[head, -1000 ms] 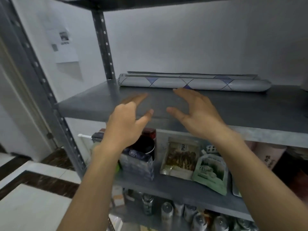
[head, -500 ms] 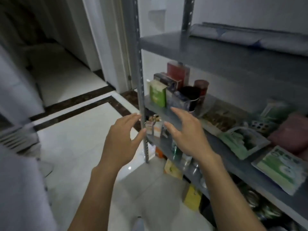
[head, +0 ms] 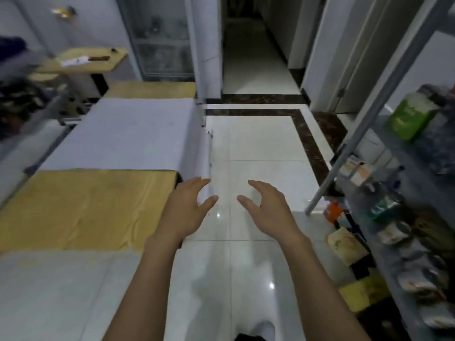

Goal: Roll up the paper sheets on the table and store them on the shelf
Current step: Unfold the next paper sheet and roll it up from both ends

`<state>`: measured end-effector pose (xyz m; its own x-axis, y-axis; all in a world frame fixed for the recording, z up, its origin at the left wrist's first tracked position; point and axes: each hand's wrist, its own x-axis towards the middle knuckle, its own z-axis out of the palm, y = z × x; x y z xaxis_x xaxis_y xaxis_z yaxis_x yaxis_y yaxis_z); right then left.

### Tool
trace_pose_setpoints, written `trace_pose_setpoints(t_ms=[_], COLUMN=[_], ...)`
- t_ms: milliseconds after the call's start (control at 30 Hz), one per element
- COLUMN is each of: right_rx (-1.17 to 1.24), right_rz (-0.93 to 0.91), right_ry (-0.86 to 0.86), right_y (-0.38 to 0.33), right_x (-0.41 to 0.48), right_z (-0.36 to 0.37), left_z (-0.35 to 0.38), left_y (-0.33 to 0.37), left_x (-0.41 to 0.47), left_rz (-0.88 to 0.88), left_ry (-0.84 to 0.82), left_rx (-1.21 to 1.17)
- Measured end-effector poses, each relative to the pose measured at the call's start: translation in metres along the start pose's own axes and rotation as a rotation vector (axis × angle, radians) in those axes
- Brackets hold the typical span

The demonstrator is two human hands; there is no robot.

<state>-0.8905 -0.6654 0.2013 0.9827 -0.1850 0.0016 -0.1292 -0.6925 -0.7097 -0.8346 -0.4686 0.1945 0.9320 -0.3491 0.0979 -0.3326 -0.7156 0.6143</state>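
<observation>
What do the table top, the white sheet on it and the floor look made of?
Table top: likely light wood or laminate, matte, faint grain.
White sheet: probably paper, matte, thin edge drooping over the table side.
Floor: glazed tile, glossy, with grout lines and light glints.

White glossy floor tiles [head: 256, 148] with a dark marble border [head: 310, 141] run to a dim corridor [head: 253, 57] at far centre. Glass-fronted cabinet [head: 160, 38] far left, small wooden desk [head: 98, 63] beside it. At right: green box [head: 408, 119], orange carton [head: 332, 211] low down, yellow box [head: 362, 294] near
</observation>
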Motion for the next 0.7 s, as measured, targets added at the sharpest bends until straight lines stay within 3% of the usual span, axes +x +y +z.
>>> trace_pose_setpoints(t_ms=[400,700], right_rx=[0.030,-0.031], right_rz=[-0.268,-0.397], right_ry=[-0.288,-0.391], right_y=[-0.204,-0.301], right_x=[-0.101,-0.098], right_z=[0.221,0.317], left_z=[-0.161,-0.228], left_y=[-0.197,-0.287], left_x=[-0.242,-0.297], left_rz=[-0.302,-0.415], left_ry=[0.296,0.436], left_rx=[0.089,0.132])
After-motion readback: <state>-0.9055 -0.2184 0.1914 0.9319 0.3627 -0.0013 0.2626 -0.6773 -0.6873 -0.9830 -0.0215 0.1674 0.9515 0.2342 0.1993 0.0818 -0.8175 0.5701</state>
